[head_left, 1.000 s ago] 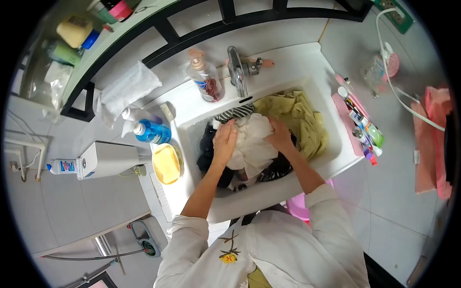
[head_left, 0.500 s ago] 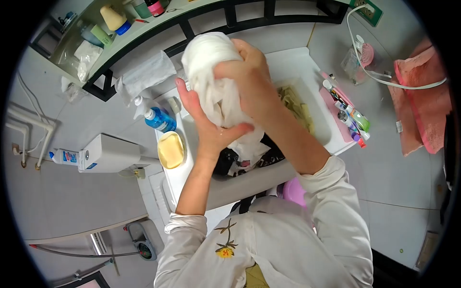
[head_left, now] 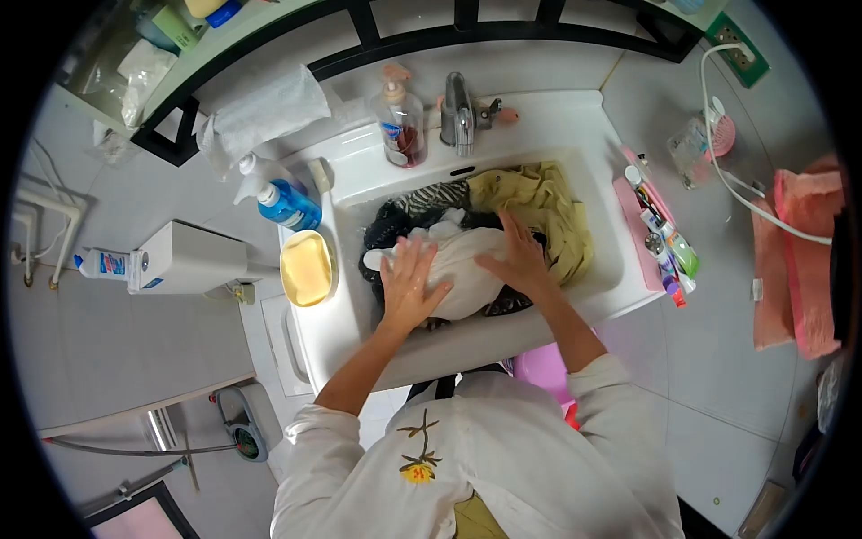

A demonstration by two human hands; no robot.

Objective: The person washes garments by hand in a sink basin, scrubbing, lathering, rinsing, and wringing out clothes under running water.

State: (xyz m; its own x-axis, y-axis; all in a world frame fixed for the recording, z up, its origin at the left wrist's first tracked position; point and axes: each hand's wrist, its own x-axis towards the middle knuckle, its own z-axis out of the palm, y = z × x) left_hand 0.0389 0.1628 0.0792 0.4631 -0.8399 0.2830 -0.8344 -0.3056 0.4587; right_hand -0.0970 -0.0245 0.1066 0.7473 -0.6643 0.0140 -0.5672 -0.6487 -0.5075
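A bunched white cloth (head_left: 469, 274) lies on other laundry in the white sink (head_left: 620, 267). My left hand (head_left: 410, 286) rests on its left side with the fingers spread. On the right side of the cloth my right hand (head_left: 519, 260) lies with fingers and thumb apart. Dark clothes (head_left: 384, 226) show to the left, and a striped black-and-white piece (head_left: 435, 197) lies behind them. An olive-yellow garment (head_left: 554, 216) fills the right part of the basin. The underside of the white cloth is hidden.
Behind the basin are the faucet (head_left: 459, 121) and a pump bottle (head_left: 400, 126). A blue bottle (head_left: 289, 206) and a yellow soap dish (head_left: 307, 269) stand at the left. A pink tray (head_left: 639, 235) with tubes sits on the right rim. A black-railed shelf (head_left: 386, 45) runs above.
Both hands have come down from above the sink with the white cloth, which now lies on the laundry. The fingers have spread out on it.
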